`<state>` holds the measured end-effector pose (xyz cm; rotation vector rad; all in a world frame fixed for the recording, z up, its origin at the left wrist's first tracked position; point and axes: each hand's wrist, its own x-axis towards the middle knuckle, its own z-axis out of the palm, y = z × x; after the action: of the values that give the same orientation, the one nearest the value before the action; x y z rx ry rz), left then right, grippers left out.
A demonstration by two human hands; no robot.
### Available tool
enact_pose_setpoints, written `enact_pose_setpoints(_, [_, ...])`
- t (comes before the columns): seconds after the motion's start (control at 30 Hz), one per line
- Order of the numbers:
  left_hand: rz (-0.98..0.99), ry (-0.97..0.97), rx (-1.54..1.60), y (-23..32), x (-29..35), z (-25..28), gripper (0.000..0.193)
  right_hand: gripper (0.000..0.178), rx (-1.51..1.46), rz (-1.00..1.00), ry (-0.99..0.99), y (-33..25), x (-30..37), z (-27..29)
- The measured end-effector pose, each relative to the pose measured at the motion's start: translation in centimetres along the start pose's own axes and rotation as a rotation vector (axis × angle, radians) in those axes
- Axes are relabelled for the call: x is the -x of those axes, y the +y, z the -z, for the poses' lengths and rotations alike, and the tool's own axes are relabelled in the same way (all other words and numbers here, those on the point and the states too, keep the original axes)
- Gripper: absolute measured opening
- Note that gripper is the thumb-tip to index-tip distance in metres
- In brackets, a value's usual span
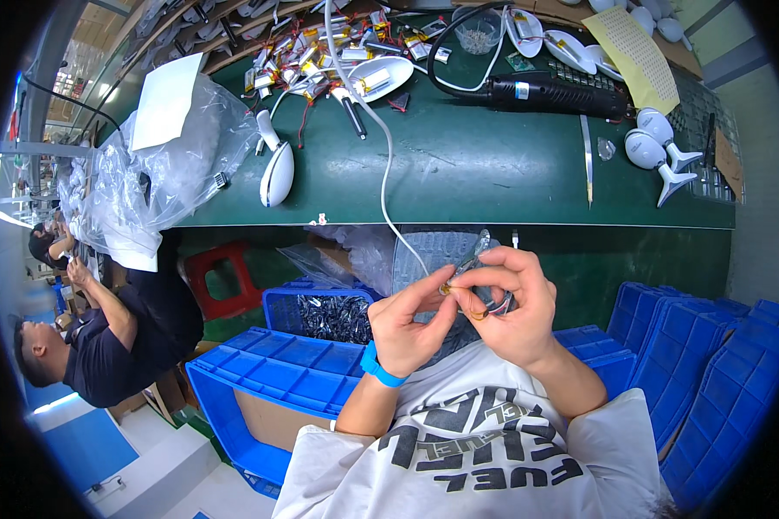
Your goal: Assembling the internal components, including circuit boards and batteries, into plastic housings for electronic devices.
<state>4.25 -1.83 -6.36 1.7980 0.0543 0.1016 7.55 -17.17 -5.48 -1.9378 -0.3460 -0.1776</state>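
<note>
In front of my chest, just off the bench edge, my two hands meet at the fingertips. My left hand [412,325] is closed in a pinch, and a white cable [388,182] from the bench runs down into its fingertips. My right hand [518,304] is also closed, thumb and forefinger pressed together at a tiny yellowish spot beside the left fingertips. A clear-grey piece [480,246] shows past the right fingers, with thin wires below them. The fingers hide most of what they hold, so its kind cannot be made out.
On the green bench [476,182] lie a heap of wired battery cells [307,56], white oval shells [277,175], a black electric screwdriver [558,95] and tweezers [588,160]. Blue crates [277,368] stand around me. A red stool [221,281] and a seated person [117,346] are at left.
</note>
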Motion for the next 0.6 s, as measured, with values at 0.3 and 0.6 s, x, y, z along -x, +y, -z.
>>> enact_pose_setpoints(0.3, [0.013, -0.004, 0.081, -0.44, 0.15, 0.01, 0.037, 0.046, 0.009, 0.033, 0.02, 0.19, -0.11, -0.04])
enact_pose_setpoints(0.6, [0.077, -0.003, 0.203, -0.33, 0.23, 0.02, 0.035, 0.049, 0.02, 0.044, 0.004, 0.02, -0.14, 0.05])
